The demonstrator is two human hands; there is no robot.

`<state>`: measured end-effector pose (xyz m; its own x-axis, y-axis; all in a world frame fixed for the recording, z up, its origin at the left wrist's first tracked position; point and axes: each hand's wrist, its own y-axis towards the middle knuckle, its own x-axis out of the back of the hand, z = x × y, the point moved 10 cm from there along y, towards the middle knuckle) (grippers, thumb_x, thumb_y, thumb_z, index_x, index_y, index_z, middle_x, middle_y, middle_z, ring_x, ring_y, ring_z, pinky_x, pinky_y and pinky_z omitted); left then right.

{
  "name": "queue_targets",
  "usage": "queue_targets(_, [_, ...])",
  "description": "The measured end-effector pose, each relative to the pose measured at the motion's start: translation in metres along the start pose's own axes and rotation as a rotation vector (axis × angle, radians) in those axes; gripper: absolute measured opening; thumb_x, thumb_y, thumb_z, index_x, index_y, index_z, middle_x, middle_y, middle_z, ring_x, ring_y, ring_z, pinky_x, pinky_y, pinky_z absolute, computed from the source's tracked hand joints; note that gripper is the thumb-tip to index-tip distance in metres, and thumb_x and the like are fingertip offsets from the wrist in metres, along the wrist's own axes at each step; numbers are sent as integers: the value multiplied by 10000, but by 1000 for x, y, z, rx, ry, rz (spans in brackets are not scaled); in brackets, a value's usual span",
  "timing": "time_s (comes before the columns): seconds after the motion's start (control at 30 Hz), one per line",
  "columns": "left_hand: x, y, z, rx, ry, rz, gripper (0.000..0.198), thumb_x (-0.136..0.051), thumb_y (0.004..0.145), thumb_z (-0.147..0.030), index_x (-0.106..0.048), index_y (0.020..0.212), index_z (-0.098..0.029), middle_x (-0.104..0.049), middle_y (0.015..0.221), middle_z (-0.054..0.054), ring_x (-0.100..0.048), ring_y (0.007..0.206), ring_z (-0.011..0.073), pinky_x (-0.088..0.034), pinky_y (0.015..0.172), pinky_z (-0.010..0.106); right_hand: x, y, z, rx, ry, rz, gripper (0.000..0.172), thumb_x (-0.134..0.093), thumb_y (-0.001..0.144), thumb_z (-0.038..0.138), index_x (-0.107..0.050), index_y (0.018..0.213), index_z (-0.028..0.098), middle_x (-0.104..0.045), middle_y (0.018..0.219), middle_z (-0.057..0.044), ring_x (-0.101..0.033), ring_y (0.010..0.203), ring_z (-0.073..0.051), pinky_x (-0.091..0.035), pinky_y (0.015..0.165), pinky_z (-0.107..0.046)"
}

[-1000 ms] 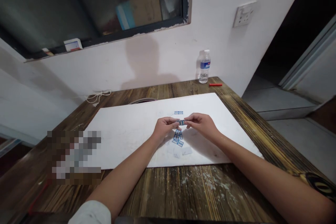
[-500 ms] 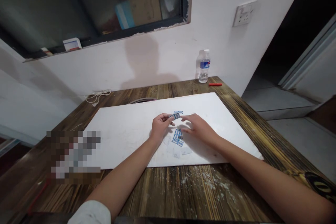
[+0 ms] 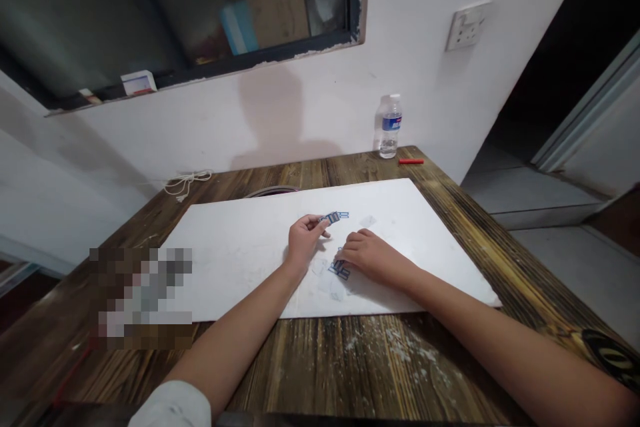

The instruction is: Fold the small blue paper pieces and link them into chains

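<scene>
My left hand (image 3: 304,240) is closed in a pinch on a small blue-edged rectangular piece with grey slots (image 3: 333,217), held just above the white board (image 3: 240,247). Behind it, a flat blue-framed piece (image 3: 344,215) lies partly covered. My right hand (image 3: 370,255) is lower on the board, its fingers curled together over a group of small blue-framed pieces (image 3: 340,271). Its fingertips touch that group, but what they pinch is hidden. Thin clear plastic scraps (image 3: 336,291) lie just in front of the group, and another clear scrap (image 3: 369,221) is beyond my right hand.
The board lies on a dark wooden table (image 3: 310,367) with white crumbs along its front. At the back stand a water bottle (image 3: 390,130) and a red pen-like stick (image 3: 411,161). A white cable (image 3: 187,180) lies back left. A blurred patch covers items at left.
My right hand has moved down and toward me, away from the piece in my left hand, and its fingers have closed over the blue-framed pieces. A clear scrap now shows farther back.
</scene>
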<state>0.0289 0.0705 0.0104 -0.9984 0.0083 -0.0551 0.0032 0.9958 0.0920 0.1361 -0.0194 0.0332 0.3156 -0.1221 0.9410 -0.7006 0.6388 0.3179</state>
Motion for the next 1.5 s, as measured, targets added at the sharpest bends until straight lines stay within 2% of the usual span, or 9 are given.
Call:
queue_targets(0.27, [4,0,-1,-3,30,-29,371,-810,601,-397,-671,825,-136,-651,628,9,-630,529,136,-425,401,183,-8,0,17,124,-135,52,137,-536,935,154,-668,919,125,-638,842,-77,-539,845,-209,-364,780,-339])
queue_targets(0.7, [6,1,0,0,29,-46,333,-802,617,-366,-676,821,-134,-637,593,-1,-614,511,119,-437,421,178,-9,-1,19,133,-200,76,156,-569,915,162,-635,777,135,-608,792,-77,-534,803,-199,-362,733,-333])
queue_targets(0.87, [6,2,1,2,33,-42,338,-799,625,-373,-674,830,-135,-634,591,-3,-617,510,121,-441,420,179,-11,0,19,130,-197,37,228,-506,945,176,-619,750,144,-599,767,-71,-522,777,-190,-355,729,-338])
queue_targets(0.97, [5,2,2,0,30,-33,347,-799,628,-375,-674,843,-133,-636,592,-3,-614,507,118,-434,416,176,-9,1,17,120,-176,8,207,-517,934,181,-615,754,146,-604,763,-61,-516,765,-186,-350,726,-334])
queue_targets(1.1, [5,2,2,-2,26,-27,351,-805,622,-378,-670,835,-133,-639,599,-3,-615,511,117,-430,421,175,5,1,7,30,-94,-88,152,-527,909,152,-629,796,145,-627,810,-70,-515,792,-192,-346,733,-333])
queue_targets(1.2, [4,2,1,-2,24,-19,356,-804,619,-388,-673,832,-135,-647,621,1,-617,515,118,-437,429,182,16,0,-1,-28,-7,-130,107,-555,904,177,-655,922,144,-650,907,-89,-534,877,-212,-361,755,-337])
queue_targets(1.3, [3,2,1,-1,24,-16,346,-801,621,-383,-672,826,-135,-647,624,3,-613,510,115,-443,434,184,12,0,-2,-17,44,-55,158,-635,879,254,-675,1000,160,-657,997,-95,-545,949,-228,-373,764,-338])
queue_targets(1.4, [4,1,1,1,31,-29,340,-803,616,-374,-671,821,-137,-639,610,0,-612,504,117,-430,419,181,3,0,0,5,17,28,126,-653,876,283,-698,916,173,-658,936,-73,-553,910,-216,-367,754,-330])
queue_targets(1.5, [3,1,0,4,34,-29,335,-803,611,-379,-676,809,-141,-631,589,-4,-609,501,120,-421,410,179,-1,0,4,38,-57,38,173,-586,923,272,-683,850,149,-644,867,-77,-546,858,-203,-359,740,-327])
